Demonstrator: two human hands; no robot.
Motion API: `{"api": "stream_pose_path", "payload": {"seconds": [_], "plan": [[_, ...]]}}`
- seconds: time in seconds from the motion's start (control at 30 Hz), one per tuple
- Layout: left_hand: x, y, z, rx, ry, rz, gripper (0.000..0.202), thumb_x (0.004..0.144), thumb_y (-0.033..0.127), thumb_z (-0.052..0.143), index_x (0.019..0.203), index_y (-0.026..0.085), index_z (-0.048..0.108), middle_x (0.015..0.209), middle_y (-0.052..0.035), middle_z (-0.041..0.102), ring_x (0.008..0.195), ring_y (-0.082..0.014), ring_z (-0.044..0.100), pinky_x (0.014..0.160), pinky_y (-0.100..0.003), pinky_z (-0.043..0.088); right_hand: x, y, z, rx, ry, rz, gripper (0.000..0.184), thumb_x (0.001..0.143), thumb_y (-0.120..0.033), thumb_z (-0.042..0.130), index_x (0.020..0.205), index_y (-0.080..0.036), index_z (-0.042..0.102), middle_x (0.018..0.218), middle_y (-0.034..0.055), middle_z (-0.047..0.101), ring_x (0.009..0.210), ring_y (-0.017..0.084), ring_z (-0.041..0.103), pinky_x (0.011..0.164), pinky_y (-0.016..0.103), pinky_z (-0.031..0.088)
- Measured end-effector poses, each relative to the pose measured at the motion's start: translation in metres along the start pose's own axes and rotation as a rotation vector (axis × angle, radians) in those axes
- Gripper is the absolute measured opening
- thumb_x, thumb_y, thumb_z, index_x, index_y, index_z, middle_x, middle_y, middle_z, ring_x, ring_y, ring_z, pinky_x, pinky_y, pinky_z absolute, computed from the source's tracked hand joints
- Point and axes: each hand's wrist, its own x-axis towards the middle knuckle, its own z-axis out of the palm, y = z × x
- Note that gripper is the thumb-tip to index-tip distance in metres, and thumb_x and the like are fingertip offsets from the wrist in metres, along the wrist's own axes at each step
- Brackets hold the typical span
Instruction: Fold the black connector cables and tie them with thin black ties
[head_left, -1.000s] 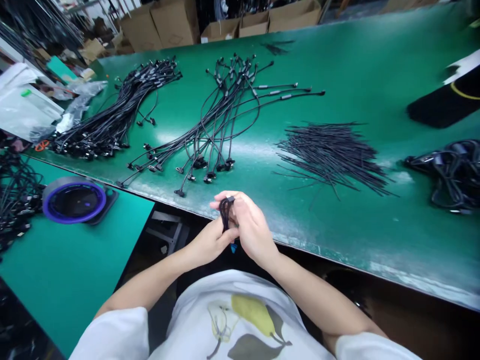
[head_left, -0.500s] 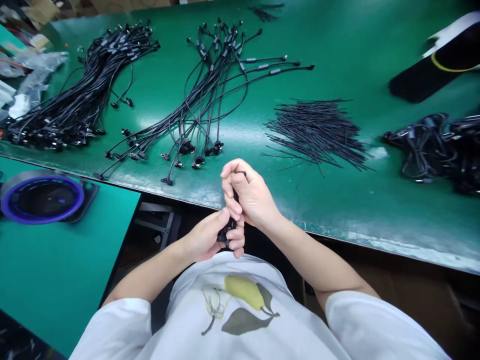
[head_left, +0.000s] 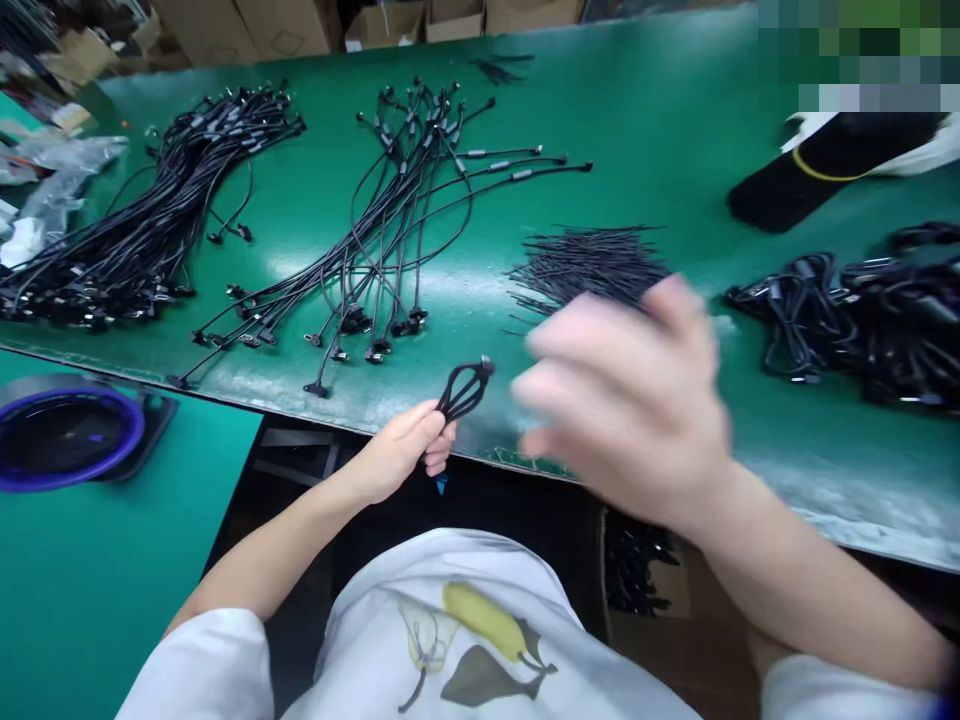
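My left hand (head_left: 401, 455) is closed round a folded black cable (head_left: 463, 390). The cable's loops and a small connector stick up above the fist, and a bit of blue shows below it. Over the front of the table, my right hand (head_left: 637, 400) is raised and smeared by motion, so whether its fingers hold anything cannot be made out. Behind it lies a pile of thin black ties (head_left: 577, 262), partly covered by that hand. A loose spread of black cables (head_left: 375, 220) with connectors at both ends lies beyond my left hand.
A thick bundle of cables (head_left: 161, 200) lies far left, near plastic bags (head_left: 71, 160). At right are folded cables (head_left: 885, 320) and a black bundle with a yellow band (head_left: 787, 180). A blue-rimmed round dish (head_left: 71, 435) stands on the lower left surface.
My hands have parted. The right has swung forward and right toward the thin black ties, while the left keeps the folded cable, now in plain sight. The view has shifted slightly.
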Motion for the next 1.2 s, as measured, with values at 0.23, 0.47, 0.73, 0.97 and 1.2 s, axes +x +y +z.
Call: {"api": "stream_pose_path", "payload": {"seconds": [0.23,0.47,0.73,0.97,1.2], "plan": [[-0.001,-0.008,0.007,0.842,-0.144,0.019,0.028,0.099,0.035,0.03,0.083,0.02,0.047,0.073,0.0004,0.053,0.065,-0.0145,0.048,0.064,-0.028,0.036,-0.035,-0.012,0.033,-0.046,-0.753,-0.055,0.024,0.099,-0.019,0.035,0.084,-0.015,0.054,0.072,0.0041,0.055,0.063,0.016,0.051,0.066,0.033,0.041],[0.01,-0.012,0.013,0.903,-0.144,-0.012,0.029,0.099,0.036,0.029,0.083,0.021,0.047,0.073,0.0003,0.055,0.063,-0.0157,0.049,0.063,-0.028,0.036,-0.042,0.0,0.025,0.077,-0.835,0.045,0.023,0.099,-0.027,0.036,0.089,-0.016,0.053,0.08,0.0049,0.059,0.068,0.017,0.052,0.06,0.031,0.027],[0.03,0.007,0.019,0.745,-0.301,-0.156,0.034,0.098,0.039,0.035,0.079,0.02,0.057,0.08,-0.0013,0.061,0.077,-0.0172,0.056,0.075,-0.027,0.04,-0.048,0.005,0.023,-0.086,-0.621,-0.236,0.028,0.094,-0.01,0.031,0.08,-0.015,0.055,0.068,0.0033,0.053,0.058,0.017,0.046,0.06,0.033,0.026],[0.031,-0.009,0.02,0.523,-0.081,-0.125,0.036,0.094,0.046,0.042,0.076,0.019,0.057,0.063,0.0013,0.05,0.063,-0.0155,0.046,0.065,-0.027,0.037,-0.063,0.063,-0.015,0.141,-0.503,0.163,0.032,0.101,-0.036,0.038,0.104,-0.017,0.063,0.097,0.0059,0.066,0.088,0.016,0.058,0.078,0.031,0.041],[0.039,-0.012,0.015,-0.09,0.191,-0.104,0.036,0.083,0.05,0.064,0.08,0.015,0.057,0.06,0.0045,0.04,0.056,-0.0101,0.036,0.056,-0.025,0.033,-0.119,0.188,-0.03,-0.499,-0.474,0.753,0.03,0.096,-0.02,0.041,0.106,-0.011,0.068,0.11,0.0148,0.065,0.096,0.024,0.055,0.082,0.035,0.041]]}}
